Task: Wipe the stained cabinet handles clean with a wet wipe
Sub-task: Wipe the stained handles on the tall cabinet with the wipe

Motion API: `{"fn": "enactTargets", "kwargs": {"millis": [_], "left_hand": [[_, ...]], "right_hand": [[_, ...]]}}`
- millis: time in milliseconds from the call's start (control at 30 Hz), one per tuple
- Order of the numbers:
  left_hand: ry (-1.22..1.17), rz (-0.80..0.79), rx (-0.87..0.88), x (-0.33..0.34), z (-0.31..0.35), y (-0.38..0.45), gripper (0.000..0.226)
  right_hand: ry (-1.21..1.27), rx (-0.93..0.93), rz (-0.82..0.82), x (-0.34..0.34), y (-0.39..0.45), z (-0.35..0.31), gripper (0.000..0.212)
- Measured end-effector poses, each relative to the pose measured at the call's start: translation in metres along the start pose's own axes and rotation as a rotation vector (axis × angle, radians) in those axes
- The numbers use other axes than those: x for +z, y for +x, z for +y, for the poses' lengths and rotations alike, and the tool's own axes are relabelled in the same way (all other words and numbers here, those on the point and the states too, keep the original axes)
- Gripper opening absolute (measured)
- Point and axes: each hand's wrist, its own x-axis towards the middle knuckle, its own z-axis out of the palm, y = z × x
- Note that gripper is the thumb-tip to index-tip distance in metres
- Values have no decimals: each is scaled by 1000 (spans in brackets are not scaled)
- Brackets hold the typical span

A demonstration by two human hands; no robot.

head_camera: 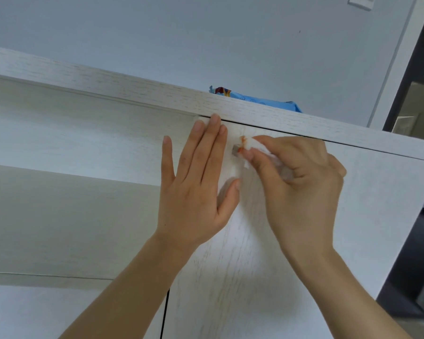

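Note:
A small metal cabinet handle (236,151) sticks out near the top left corner of a white wood-grain door (242,265). My right hand (301,184) pinches a white wet wipe (249,143) against the handle; the wipe carries orange-red stains at its tip. Most of the handle is hidden under the wipe and my fingers. My left hand (194,182) lies flat on the door just left of the handle, fingers spread and holding nothing.
A blue pack of wet wipes (257,100) lies on the cabinet's top board (132,86). Left of the door are open white shelves (71,167). A dark doorway (416,94) stands at the right edge.

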Motion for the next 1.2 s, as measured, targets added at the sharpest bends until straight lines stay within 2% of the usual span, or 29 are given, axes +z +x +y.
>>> {"fn": "enactTargets", "kwargs": {"millis": [133,267,400,533,733,1000,1100,1200], "left_hand": [[-2,4,3,1,0,0,59],[-3,6,2,1,1,0,58],[-5,-8,-6,-1,1,0,58],[1,-5,-5,0,0,0,58],[40,18,13,2,0,0,55],[81,2,31,0,-1,-1,57],[82,1,27,-1,-1,0,58],[72,0,22,-2,0,0,59]], "right_hand": [[-62,-21,37,0,-2,3,10],[-66,-41,-7,5,1,-1,10],[95,147,139,-5,-3,4,10],[40,60,102,4,-5,-3,12],[-34,35,75,22,-5,-5,9],[18,21,246,5,-14,12,16],[-1,91,274,-6,-16,28,10],[106,283,311,-17,-15,37,10]]}}
